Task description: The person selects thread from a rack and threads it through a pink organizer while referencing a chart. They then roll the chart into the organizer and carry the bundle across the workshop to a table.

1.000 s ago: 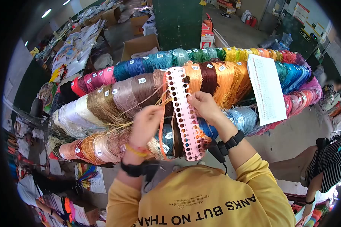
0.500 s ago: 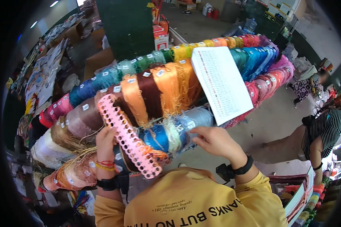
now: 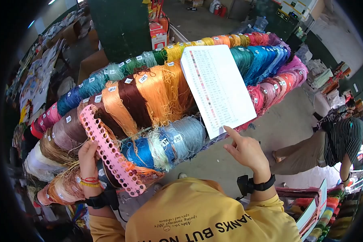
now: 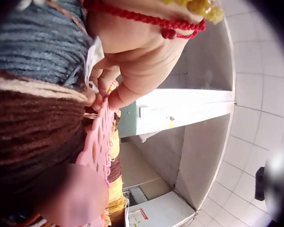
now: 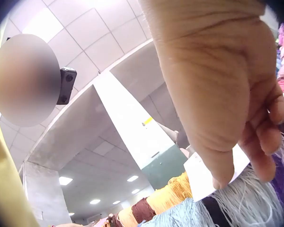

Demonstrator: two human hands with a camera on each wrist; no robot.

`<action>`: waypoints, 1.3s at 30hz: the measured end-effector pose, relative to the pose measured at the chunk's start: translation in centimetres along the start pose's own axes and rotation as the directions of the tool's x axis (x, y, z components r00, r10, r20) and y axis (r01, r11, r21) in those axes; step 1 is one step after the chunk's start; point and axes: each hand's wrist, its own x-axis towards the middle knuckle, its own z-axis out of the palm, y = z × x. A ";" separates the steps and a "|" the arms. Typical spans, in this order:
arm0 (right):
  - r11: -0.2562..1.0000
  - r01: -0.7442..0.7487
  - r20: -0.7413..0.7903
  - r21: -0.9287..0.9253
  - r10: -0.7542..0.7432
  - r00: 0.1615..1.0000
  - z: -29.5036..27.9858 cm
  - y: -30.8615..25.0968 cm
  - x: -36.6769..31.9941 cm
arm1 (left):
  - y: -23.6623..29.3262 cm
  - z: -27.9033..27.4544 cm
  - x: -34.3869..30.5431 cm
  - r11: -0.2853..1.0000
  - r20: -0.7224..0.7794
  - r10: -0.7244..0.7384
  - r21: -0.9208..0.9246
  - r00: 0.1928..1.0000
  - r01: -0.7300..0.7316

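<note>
My left hand (image 3: pixel 88 152) grips a long pink perforated strip (image 3: pixel 109 150) with threads tied in its lower holes, holding it against the hanging thread skeins (image 3: pixel 149 101). In the left wrist view the fingers (image 4: pixel 102 90) pinch the pink strip (image 4: pixel 98 142) beside a brown skein. My right hand (image 3: pixel 234 141) is off the strip. Its straight index finger touches the lower corner of a white printed chart (image 3: pixel 218 86) lying over the skeins, and the other fingers are loosely curled. The right wrist view shows the right hand (image 5: pixel 227 109) above that chart's (image 5: pixel 199 176) corner and pale blue threads.
Rows of coloured skeins with small white tags curve across a rack (image 3: pixel 266 52). A green pillar (image 3: pixel 121 24) and cardboard boxes stand behind it. A person in a striped top (image 3: pixel 343 141) bends over at the right. A tray of threads (image 3: pixel 314 218) sits at lower right.
My right hand let go of the pink strip, swung right and reached the chart's lower corner. My left hand took over the strip. The view turned to the right.
</note>
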 end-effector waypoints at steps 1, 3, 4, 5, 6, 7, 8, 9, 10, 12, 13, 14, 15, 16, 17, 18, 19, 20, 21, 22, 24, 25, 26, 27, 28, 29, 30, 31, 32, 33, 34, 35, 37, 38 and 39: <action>1.000 -0.003 0.008 -0.010 0.003 1.000 0.0 0.2 0.1 | 0.0 0.1 0.0 1.000 -0.006 0.000 0.001 1.000 0.000; 1.000 -0.004 0.019 -0.021 0.005 1.000 0.0 0.6 0.2 | 0.0 0.1 -0.1 1.000 -0.014 0.006 0.008 1.000 -0.006; 1.000 -0.003 0.022 -0.023 0.003 1.000 0.0 0.8 0.2 | 0.1 0.2 -0.2 1.000 -0.019 0.011 0.016 1.000 -0.011; 1.000 -0.002 0.024 -0.024 0.003 1.000 0.0 1.1 0.1 | 0.1 0.2 -0.1 1.000 -0.022 0.016 0.023 1.000 -0.016; 1.000 -0.003 0.026 -0.024 0.003 1.000 0.0 1.3 0.1 | -0.2 0.0 0.0 1.000 -0.010 0.025 0.005 1.000 -0.025; 1.000 -0.004 0.027 -0.023 0.004 1.000 0.0 1.5 0.0 | -0.2 0.0 0.0 1.000 -0.010 0.026 0.006 1.000 -0.026; 1.000 -0.004 0.028 -0.022 0.005 1.000 0.0 1.6 0.0 | -0.2 0.0 0.0 1.000 -0.011 0.027 0.007 1.000 -0.027; 1.000 -0.008 0.028 -0.020 0.009 1.000 0.0 1.7 0.0 | -0.2 0.0 0.0 1.000 -0.012 0.029 0.008 1.000 -0.029; 1.000 -0.011 0.028 -0.019 0.012 1.000 -0.1 1.8 0.0 | -0.2 0.0 0.0 1.000 -0.015 0.026 0.006 1.000 -0.026; 1.000 -0.014 0.024 -0.021 0.015 1.000 0.0 1.9 0.0 | -0.1 0.1 0.0 1.000 -0.024 0.020 0.004 1.000 -0.020; 1.000 -0.015 0.021 -0.024 0.015 1.000 0.0 2.0 0.0 | -0.1 0.1 0.0 1.000 -0.024 0.024 0.007 0.999 -0.024; 0.999 -0.015 0.018 -0.028 0.015 1.000 0.1 2.1 0.0 | 0.0 0.2 -0.1 1.000 -0.024 0.028 0.011 0.999 -0.028; 1.000 -0.015 0.018 -0.027 0.015 1.000 0.1 2.2 0.0 | 0.0 0.2 -0.1 0.999 -0.024 0.031 0.014 0.999 -0.031; 1.000 -0.014 0.019 -0.026 0.015 1.000 0.2 2.2 0.0 | -0.1 0.2 -0.1 0.999 -0.023 0.036 0.018 0.999 -0.036; 1.000 -0.014 0.019 -0.025 0.015 1.000 0.3 2.2 0.1 | -0.1 0.1 -0.1 0.999 -0.021 0.040 0.023 0.999 -0.040; 0.999 -0.018 0.025 -0.027 0.018 1.000 0.3 2.2 0.1 | -0.2 0.0 -0.1 0.999 -0.020 0.044 0.027 0.999 -0.044; 0.999 -0.021 0.030 -0.030 0.022 0.999 0.4 2.2 0.1 | -0.2 0.0 0.0 0.999 -0.018 0.044 0.027 0.999 -0.044; 0.999 -0.025 0.034 -0.032 0.026 0.999 0.4 2.2 0.1 | -0.3 -0.1 0.0 0.999 -0.016 0.044 0.026 0.999 -0.044; 0.999 -0.023 0.031 -0.032 0.024 0.999 0.5 2.2 0.2 | -0.3 -0.1 0.1 0.999 -0.013 0.045 0.026 0.999 -0.044; 0.999 -0.021 0.028 -0.033 0.022 0.999 0.5 2.3 0.2 | -0.3 -0.1 0.0 0.999 -0.014 0.045 0.027 0.999 -0.044; 0.999 -0.023 0.024 -0.030 0.024 0.999 0.5 2.4 0.1 | -0.2 0.0 0.0 0.999 -0.015 0.045 0.031 0.999 -0.044; 0.999 -0.026 0.022 -0.026 0.027 0.999 0.4 2.4 0.1 | -0.1 0.0 -0.1 0.999 -0.015 0.039 0.028 0.999 -0.039; 0.999 -0.029 0.021 -0.023 0.029 0.999 0.4 2.5 0.1 | 0.0 0.1 -0.1 0.999 -0.015 0.033 0.025 0.999 -0.033; 0.999 -0.032 0.021 -0.023 0.033 0.999 0.5 2.5 0.1 | 0.0 0.1 -0.1 0.999 -0.016 0.028 0.022 0.999 -0.028; 0.999 -0.035 0.021 -0.024 0.036 0.999 0.5 2.6 0.1 | 0.0 0.2 -0.1 0.999 -0.019 0.029 0.023 0.999 -0.028; 0.999 -0.038 0.021 -0.025 0.038 0.999 0.6 2.6 0.0 | 0.0 0.2 -0.1 0.999 -0.022 0.030 0.024 0.999 -0.029; 0.999 -0.039 0.020 -0.023 0.039 0.999 0.6 2.6 0.0 | 0.0 0.2 -0.1 0.999 -0.025 0.031 0.024 0.999 -0.030; 0.999 -0.039 0.019 -0.021 0.039 0.999 0.5 2.5 0.1 | 0.1 0.3 -0.1 0.999 -0.028 0.030 0.024 0.999 -0.029; 0.999 -0.039 0.018 -0.020 0.039 0.999 0.5 2.4 0.1 | 0.2 0.4 -0.2 0.999 -0.032 0.028 0.024 0.999 -0.027; 1.000 -0.029 -0.001 -0.008 0.029 1.000 0.5 2.3 0.1 | 0.3 0.5 -0.3 0.999 -0.038 0.027 0.024 0.999 -0.026; 1.000 -0.018 -0.020 0.004 0.018 1.000 0.4 2.1 0.2 | 0.3 0.4 -0.3 0.999 -0.034 0.027 0.024 0.999 -0.026; 1.000 -0.006 -0.038 0.016 0.006 0.999 0.3 1.9 0.3 | 0.2 0.4 -0.3 0.999 -0.032 0.027 0.023 0.999 -0.027; 0.998 0.003 -0.094 0.062 0.003 0.996 0.1 1.4 0.6 | 0.1 0.3 -0.2 0.999 -0.023 0.036 0.021 0.999 -0.035; 0.996 0.014 -0.122 0.089 -0.003 0.993 0.0 0.9 0.9 | -0.1 0.3 -0.1 0.999 -0.019 0.044 0.021 0.999 -0.044; 0.994 0.019 -0.120 0.103 -0.006 0.993 -0.2 0.4 1.3 | -0.2 0.1 -0.1 0.998 -0.019 0.054 0.022 0.998 -0.054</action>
